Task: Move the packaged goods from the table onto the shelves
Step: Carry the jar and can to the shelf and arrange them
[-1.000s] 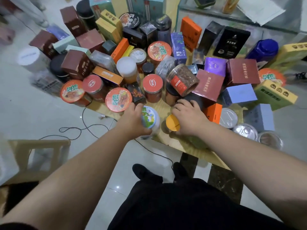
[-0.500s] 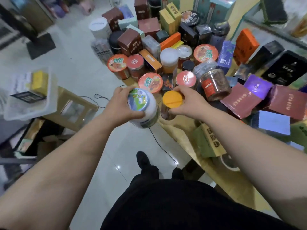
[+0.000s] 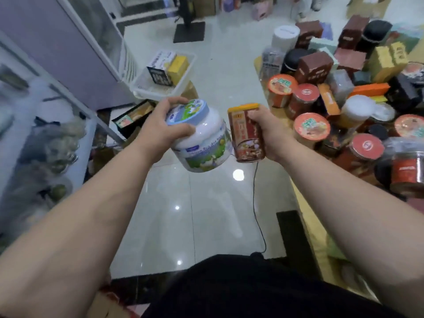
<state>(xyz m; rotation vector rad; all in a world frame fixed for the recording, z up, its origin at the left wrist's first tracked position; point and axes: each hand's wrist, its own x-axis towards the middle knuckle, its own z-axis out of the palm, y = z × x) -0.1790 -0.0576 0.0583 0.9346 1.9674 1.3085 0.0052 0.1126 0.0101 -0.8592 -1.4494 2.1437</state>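
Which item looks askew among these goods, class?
The clear red-labelled jar on the crowded table lies tipped on its side among the goods; the red-lidded jar beside it stands upright.

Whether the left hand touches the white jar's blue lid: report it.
Touching. The head view shows the left hand gripping the white jar, fingers curled over its blue lid.

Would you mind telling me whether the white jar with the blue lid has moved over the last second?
Yes. The white jar has left the table and now hangs over the floor to its left, gripped by the left hand.
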